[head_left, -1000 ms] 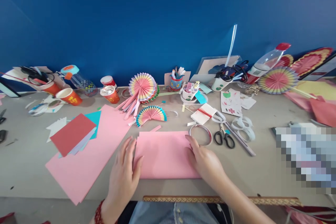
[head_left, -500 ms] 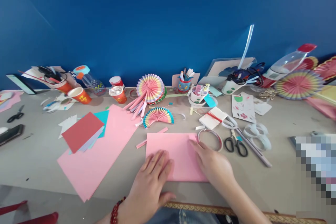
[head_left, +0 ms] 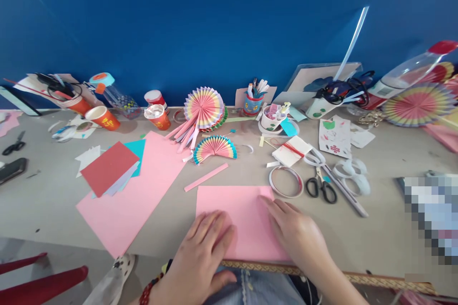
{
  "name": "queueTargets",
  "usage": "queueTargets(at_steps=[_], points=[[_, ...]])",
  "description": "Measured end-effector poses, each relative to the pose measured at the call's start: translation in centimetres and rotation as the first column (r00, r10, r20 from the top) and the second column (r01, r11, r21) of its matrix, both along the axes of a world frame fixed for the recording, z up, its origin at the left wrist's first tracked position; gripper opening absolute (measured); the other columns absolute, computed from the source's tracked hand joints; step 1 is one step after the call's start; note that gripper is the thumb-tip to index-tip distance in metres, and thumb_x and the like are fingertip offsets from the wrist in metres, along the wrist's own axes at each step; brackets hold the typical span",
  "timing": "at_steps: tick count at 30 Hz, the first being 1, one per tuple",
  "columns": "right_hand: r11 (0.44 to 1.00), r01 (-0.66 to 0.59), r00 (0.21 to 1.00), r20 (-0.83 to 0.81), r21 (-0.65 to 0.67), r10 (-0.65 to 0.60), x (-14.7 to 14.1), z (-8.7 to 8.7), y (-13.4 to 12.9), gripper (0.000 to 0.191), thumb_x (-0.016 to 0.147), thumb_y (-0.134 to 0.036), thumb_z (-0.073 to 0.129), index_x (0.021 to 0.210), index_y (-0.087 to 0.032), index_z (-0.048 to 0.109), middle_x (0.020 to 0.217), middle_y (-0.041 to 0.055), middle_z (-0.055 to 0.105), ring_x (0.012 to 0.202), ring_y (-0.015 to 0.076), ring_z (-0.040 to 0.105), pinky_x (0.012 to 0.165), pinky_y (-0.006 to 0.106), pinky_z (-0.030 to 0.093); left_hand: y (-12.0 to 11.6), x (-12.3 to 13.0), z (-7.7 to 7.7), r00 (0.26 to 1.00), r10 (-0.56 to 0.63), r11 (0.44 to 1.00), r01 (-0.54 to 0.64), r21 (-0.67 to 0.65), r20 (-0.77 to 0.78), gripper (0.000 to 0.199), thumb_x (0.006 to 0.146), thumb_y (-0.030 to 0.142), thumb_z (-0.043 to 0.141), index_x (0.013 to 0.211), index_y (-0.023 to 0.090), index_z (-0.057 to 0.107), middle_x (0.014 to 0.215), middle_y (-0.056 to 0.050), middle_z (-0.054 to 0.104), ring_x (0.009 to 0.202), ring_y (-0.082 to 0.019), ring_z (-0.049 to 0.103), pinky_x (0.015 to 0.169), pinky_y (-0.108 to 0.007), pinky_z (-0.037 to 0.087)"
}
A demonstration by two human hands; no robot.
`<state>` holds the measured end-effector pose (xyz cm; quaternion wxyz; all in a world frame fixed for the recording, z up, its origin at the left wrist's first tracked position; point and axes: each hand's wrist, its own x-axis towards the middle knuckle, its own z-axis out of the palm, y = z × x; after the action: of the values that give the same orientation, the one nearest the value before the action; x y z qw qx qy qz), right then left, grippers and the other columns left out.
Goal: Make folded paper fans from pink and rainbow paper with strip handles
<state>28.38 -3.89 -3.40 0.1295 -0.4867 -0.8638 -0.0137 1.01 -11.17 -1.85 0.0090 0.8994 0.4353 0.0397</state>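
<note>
A pink sheet of paper (head_left: 236, 200) lies flat at the front of the table, close to its edge. My left hand (head_left: 205, 257) rests on the paper's left part with its fingers stretched out and its thumb past the near edge. On the right part lies my right hand (head_left: 295, 228), fingers extended and the index fingertip near the top right. That hand covers the paper's right edge. Just beyond the right hand is a roll of tape (head_left: 286, 182); black-handled scissors (head_left: 321, 188) lie to its right. A narrow pink paper strip (head_left: 206, 177) sits behind the sheet.
Larger pink paper (head_left: 143, 200) lies at left under a red sheet (head_left: 109, 168). Folded paper fans (head_left: 203, 105), paper cups (head_left: 157, 117) and a clear bottle (head_left: 411, 74) line the blue wall. A utility knife (head_left: 345, 190) lies beyond the scissors.
The pink sheet has slid toward me with both hands on it, away from the strip and the tape roll. The camera view has shifted slightly.
</note>
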Motion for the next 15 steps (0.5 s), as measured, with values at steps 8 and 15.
queueTargets(at_steps=[8,15], points=[[1.000,0.021,0.998,-0.060,0.009,-0.021,0.12,-0.76,0.70,0.042,0.093,-0.012,0.038,0.125,-0.010,0.066,0.105,0.0128,0.076,0.075,0.0245,0.073,0.056,0.032,0.058,0.70,0.62,-0.03,1.000,0.020,0.999,-0.019,-0.036,0.017,0.081,0.091,0.072,0.043,0.154,0.022,0.036,0.158,-0.011,0.039,0.148,-0.032,0.026,0.118,-0.050,0.024],[1.000,0.010,0.998,-0.059,-0.008,-0.010,0.02,-0.70,0.77,0.043,0.094,-0.014,0.039,0.126,-0.011,0.067,0.107,0.0137,0.076,0.080,0.0243,0.074,0.058,0.031,0.058,0.45,0.35,-0.35,0.999,0.032,0.999,-0.030,-0.037,0.032,0.079,0.091,0.071,0.044,0.154,0.023,0.036,0.159,-0.011,0.037,0.149,-0.031,0.025,0.119,-0.050,0.023]])
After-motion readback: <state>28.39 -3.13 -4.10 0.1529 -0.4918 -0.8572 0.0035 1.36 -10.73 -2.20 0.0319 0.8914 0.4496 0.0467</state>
